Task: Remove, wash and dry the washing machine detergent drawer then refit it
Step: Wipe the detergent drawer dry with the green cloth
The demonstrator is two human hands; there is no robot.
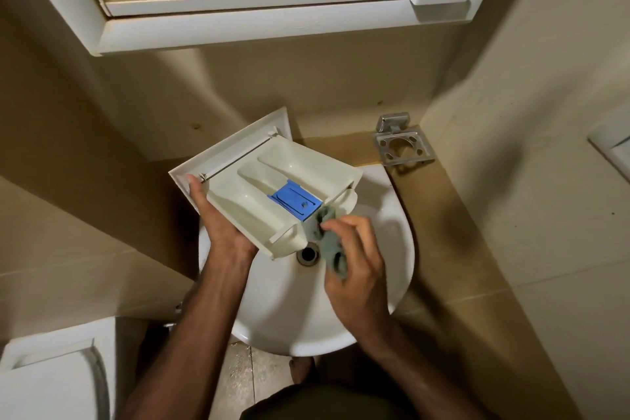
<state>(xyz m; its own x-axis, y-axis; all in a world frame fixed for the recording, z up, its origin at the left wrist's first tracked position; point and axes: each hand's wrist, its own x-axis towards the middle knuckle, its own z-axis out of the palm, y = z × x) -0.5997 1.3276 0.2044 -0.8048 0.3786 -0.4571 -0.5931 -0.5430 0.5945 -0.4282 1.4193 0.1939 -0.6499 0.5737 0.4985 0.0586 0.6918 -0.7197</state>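
Head view: detergent drawer [272, 177] held tilted over the white sink [385, 249], above the drain [308, 255]. Left hand [218, 218] grips the drawer's left edge from beneath, thumb on the front panel. Right hand [354, 269] curled round a grey-green cloth [329, 242], pressing it against the drawer's rear end beside the blue insert [296, 199]. 1 metal holder [402, 145] on the ledge.

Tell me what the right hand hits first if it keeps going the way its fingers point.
Likely the detergent drawer: the right hand grips a grey-green cloth whose tip already sits at the drawer's near corner, beside the blue insert. Exact depth is unclear.
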